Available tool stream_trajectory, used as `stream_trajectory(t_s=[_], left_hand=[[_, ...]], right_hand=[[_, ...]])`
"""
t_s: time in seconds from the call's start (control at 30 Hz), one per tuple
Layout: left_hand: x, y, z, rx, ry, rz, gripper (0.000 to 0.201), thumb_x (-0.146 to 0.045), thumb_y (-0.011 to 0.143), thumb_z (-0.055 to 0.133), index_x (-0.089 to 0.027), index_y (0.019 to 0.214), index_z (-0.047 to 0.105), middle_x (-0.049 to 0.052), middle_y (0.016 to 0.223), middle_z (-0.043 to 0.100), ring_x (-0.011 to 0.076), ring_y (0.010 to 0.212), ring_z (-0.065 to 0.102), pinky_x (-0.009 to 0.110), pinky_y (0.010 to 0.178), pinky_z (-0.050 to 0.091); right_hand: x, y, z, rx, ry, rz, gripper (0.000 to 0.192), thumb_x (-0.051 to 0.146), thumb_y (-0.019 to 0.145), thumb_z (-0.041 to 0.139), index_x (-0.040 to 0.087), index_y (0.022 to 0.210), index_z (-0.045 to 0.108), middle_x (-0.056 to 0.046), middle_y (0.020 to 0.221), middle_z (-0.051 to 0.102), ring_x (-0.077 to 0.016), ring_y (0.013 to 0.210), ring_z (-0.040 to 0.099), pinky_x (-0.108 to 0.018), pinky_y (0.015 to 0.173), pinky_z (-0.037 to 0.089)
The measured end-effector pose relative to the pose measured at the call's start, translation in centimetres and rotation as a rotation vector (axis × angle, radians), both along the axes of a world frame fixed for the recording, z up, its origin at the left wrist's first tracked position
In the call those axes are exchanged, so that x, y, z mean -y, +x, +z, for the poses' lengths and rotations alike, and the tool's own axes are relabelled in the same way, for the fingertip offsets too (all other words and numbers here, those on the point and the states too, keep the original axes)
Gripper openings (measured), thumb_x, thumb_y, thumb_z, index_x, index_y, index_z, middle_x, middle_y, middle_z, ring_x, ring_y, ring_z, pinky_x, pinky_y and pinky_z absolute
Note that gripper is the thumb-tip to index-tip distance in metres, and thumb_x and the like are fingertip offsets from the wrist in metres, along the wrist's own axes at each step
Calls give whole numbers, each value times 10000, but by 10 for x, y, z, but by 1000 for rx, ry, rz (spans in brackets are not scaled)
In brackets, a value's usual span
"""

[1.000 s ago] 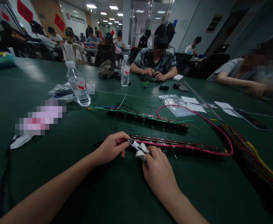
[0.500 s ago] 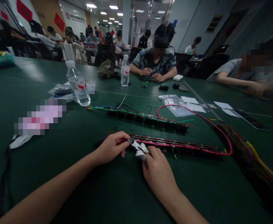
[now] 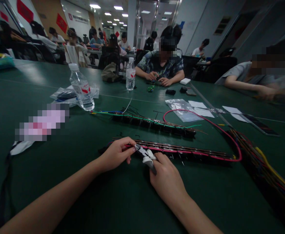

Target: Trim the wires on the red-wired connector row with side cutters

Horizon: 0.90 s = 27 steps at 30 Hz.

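Observation:
My right hand point(image 3: 168, 177) is wrapped round the handles of a pair of cutting pliers point(image 3: 144, 153) with white and grey grips. Their metal jaws point up and left, at the fingertips of my left hand point(image 3: 118, 154). Its thumb and forefinger are closed in a pinch by the jaw tips; what lies between them is too small to make out. Just behind both hands lies a long black strip point(image 3: 193, 157) with bare copper-coloured wires and a red cable tied along it. My left hand covers part of its left end.
Beyond lies a second wired strip point(image 3: 147, 122) with a green wire. A thick wire bundle point(image 3: 262, 165) runs along the right. Two water bottles point(image 3: 82, 89) and a clear plastic bag point(image 3: 181, 110) stand or lie farther back. A co-worker point(image 3: 162, 65) sits across the table.
The pliers and my right hand have shifted very slightly, with the handles looking closer together. My left hand keeps its pinch in the same place.

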<state>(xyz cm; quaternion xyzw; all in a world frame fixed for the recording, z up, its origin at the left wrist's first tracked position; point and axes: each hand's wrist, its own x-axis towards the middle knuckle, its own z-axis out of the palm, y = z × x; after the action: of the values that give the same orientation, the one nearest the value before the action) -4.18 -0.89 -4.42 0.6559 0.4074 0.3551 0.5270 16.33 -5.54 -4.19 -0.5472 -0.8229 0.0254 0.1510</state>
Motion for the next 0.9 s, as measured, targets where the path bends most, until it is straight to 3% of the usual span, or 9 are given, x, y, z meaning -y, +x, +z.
stream_trajectory(t_s=[0.2, 0.53, 0.9], left_hand=[[-1, -1, -1, 9, -1, -6, 105, -246, 910, 540, -154, 949, 573, -20, 761, 578, 82, 527, 577, 224, 538, 485], [-1, 0, 2, 15, -20, -1, 85, -224, 911, 530, -150, 939, 563, -31, 739, 574, 76, 515, 575, 207, 520, 466], [-2, -2, -4, -9, -37, -5, 104, -220, 908, 529, -152, 981, 559, -39, 671, 571, 96, 508, 580, 222, 526, 466]], right_hand=[[-2, 1, 2, -81, -10, -37, 163, 68, 814, 544, 177, 771, 658, -63, 917, 611, -189, 829, 588, -293, 709, 481], [-2, 5, 1, -34, 21, -2, 231, 39, 741, 533, 148, 900, 661, -130, 1138, 583, -270, 1025, 548, -393, 868, 468], [1, 4, 8, 28, -29, 19, 219, 48, 730, 562, 147, 892, 672, -131, 1136, 584, -269, 977, 557, -405, 848, 478]])
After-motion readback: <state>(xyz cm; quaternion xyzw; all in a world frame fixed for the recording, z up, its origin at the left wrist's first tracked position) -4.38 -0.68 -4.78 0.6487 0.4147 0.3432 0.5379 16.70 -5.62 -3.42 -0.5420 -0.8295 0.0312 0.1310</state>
